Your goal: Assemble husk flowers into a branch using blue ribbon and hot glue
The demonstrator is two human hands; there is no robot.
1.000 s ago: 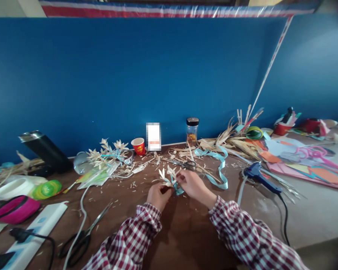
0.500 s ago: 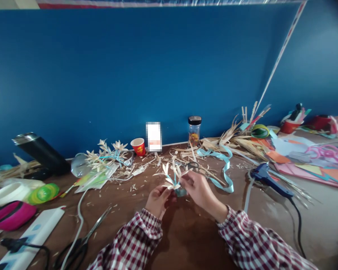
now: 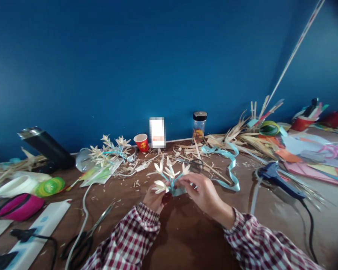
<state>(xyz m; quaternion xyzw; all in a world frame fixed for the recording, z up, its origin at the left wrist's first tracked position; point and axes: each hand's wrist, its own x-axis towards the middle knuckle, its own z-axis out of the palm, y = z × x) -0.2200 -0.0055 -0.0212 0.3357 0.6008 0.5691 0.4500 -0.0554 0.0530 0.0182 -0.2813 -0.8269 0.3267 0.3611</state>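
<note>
My left hand [image 3: 154, 199] is closed round the blue stems [image 3: 172, 184] of a small bunch of corn-husk flowers. Their pale, pointed petals [image 3: 170, 169] fan out above the fingers, and one cream flower [image 3: 159, 186] leans over the hand. Close on the right, my right hand [image 3: 207, 193] has its fingers bent in a pinch beside the stems. A light blue ribbon [image 3: 180, 192] runs from the stems under these fingers, and a bit of blue shows between them. The exact fingertip contact is partly hidden.
More husk flowers [image 3: 109, 150] lie at left behind scissors [image 3: 94, 225] and a power strip [image 3: 36, 240]. A red paper cup [image 3: 141, 143] and a lidded jar [image 3: 199, 127] stand at the back. A glue gun [image 3: 281, 182] and curled ribbon [image 3: 233, 165] lie right.
The view has tipped down and turned slightly left. The flowers now spread more openly, with the cream one over my left hand. My right fingers have moved off the petals, lower beside the stems.
</note>
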